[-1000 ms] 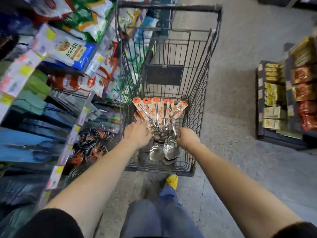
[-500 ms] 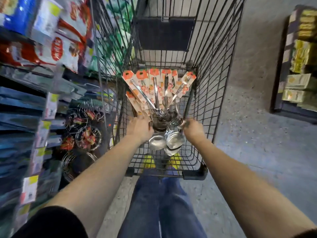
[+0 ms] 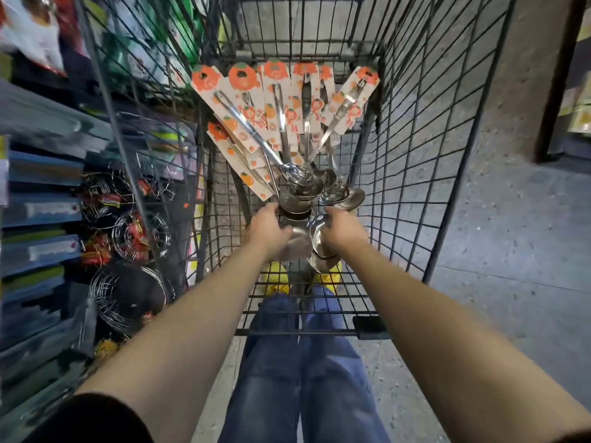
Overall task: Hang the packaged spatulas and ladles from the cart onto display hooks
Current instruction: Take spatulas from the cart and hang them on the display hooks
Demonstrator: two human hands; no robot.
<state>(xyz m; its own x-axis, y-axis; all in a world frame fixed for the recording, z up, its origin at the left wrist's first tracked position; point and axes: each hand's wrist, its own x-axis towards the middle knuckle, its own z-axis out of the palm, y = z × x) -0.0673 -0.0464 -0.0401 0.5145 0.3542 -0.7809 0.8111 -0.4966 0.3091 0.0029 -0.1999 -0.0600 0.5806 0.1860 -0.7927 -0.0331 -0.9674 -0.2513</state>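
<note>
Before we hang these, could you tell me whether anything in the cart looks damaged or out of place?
Nothing stands out: packaged utensils lie fanned in the cart, bowls bunched between left hand and right hand.

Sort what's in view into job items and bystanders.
Job:
packaged ladles and spatulas, fanned out in the cart
left hand and right hand, both at the metal heads

Just about:
wire racks and blue packs on the left shelving
yellowish packs, far right
</note>
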